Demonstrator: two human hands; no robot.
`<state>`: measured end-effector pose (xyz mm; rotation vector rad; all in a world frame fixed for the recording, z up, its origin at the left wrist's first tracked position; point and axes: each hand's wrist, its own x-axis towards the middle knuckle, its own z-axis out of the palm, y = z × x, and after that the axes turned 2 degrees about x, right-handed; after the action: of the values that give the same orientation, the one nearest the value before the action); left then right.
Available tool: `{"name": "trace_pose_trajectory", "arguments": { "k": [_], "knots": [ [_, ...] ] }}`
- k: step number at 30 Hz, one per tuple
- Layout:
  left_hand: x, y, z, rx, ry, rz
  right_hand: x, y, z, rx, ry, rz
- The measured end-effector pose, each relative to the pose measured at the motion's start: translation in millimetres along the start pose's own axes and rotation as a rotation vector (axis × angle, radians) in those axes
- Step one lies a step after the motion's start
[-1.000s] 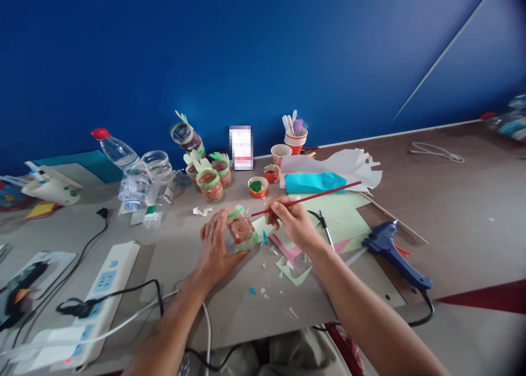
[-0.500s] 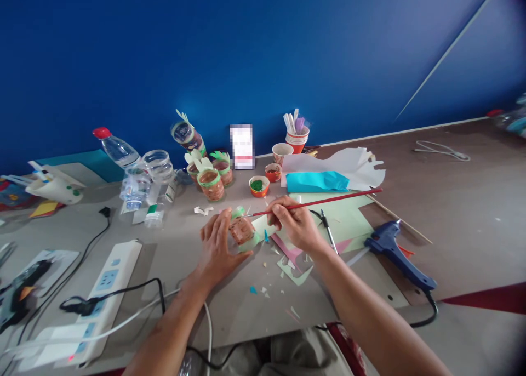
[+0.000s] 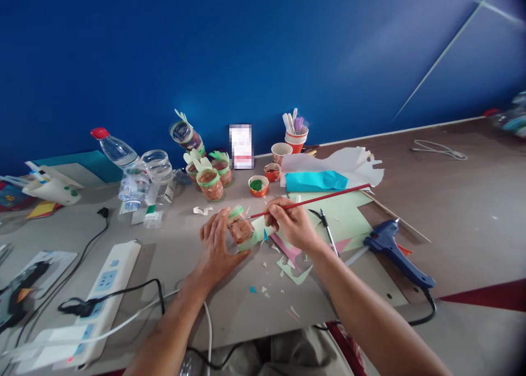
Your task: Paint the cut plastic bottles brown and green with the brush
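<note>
Holding a red paintbrush [image 3: 329, 197] in a closed pinch, the right hand [image 3: 287, 220] is pointing its tip at the upper part of a brown-painted jar [image 3: 241, 232]. The left hand [image 3: 217, 236] is curving around the jar, opened only to its width, and the jar is leaning, nearer than the cup of green paint [image 3: 260, 193]. By the blue wall [image 3: 246, 63], a phone [image 3: 241, 147] is displaying a screen pixelated beyond reading.

A red paintbrush [image 3: 329, 197] slants, tip at a tilted brown-and-green jar [image 3: 241, 231].
</note>
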<state>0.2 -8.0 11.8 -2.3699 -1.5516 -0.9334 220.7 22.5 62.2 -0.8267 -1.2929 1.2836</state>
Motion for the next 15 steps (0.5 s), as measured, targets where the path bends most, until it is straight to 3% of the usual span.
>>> {"name": "trace_pose_trajectory", "arguments": {
  "k": [5, 15],
  "knots": [
    [1.2, -1.7, 0.6, -0.033, 0.035, -0.004, 4.3, -1.2, -3.3, 0.175, 0.094, 0.014],
    [2.8, -2.1, -0.4, -0.086, 0.066, -0.049, 7.3, -1.0, -2.6, 0.235, 0.087, 0.074]
  ]
}}
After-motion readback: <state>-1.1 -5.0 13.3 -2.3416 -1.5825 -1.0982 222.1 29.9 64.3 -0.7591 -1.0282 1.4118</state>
